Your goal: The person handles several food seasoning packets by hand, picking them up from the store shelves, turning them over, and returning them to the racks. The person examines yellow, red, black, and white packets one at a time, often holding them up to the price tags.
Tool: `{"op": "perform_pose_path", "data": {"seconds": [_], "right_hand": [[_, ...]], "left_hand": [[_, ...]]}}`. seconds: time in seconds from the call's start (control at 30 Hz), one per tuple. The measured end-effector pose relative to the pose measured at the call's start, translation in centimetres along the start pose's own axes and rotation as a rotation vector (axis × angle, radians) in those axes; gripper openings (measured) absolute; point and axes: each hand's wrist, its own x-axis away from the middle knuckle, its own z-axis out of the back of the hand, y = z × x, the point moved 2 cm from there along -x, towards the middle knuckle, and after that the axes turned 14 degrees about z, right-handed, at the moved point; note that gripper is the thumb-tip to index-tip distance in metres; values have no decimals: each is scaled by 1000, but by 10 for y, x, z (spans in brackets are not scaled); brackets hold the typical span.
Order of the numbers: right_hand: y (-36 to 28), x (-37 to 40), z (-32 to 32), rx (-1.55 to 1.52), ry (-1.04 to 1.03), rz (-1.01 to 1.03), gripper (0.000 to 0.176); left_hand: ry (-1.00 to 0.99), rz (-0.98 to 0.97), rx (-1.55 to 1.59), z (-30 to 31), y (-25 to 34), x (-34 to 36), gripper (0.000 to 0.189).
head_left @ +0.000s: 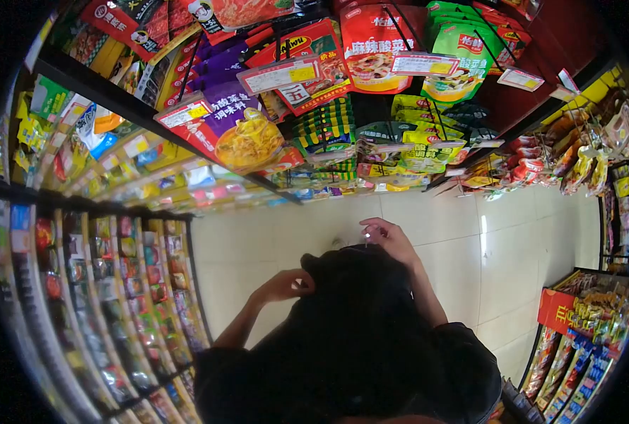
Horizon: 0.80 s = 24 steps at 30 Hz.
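My left hand [284,285] is beside the front of my dark top [357,318], its fingers curled round towards the thumb. The fingertips meet the dark cloth, and whether anything sits between them is hidden. Forward and to the right, my right hand [389,239] is over the far edge of the top. Its fingers are loosely bent and apart from the thumb, with no object visible in them. A small bright spot shows by these fingers, too small to name. Both hands are well below the hanging packets, touching none of them.
Ahead hang seasoning packets, including a purple packet [237,131], a red packet [376,49] and a green packet [461,63], with price tags [424,65] on hooks. Shelves of packaged goods [109,275] line the left. A red display box [556,311] stands right. Pale tiles [456,247] cover the floor.
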Motion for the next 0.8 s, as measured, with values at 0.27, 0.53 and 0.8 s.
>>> {"op": "perform_pose_path", "data": {"seconds": [0.27, 0.53, 0.8], "right_hand": [[1, -6, 2, 71, -57, -45, 29], [0, -2, 5, 83, -3, 19, 28], [8, -2, 12, 254, -37, 23, 27]], "left_hand": [[348, -28, -245, -32, -24, -65, 29], [377, 180, -68, -33, -65, -88, 31], [573, 317, 17, -22, -77, -103, 19]]}}
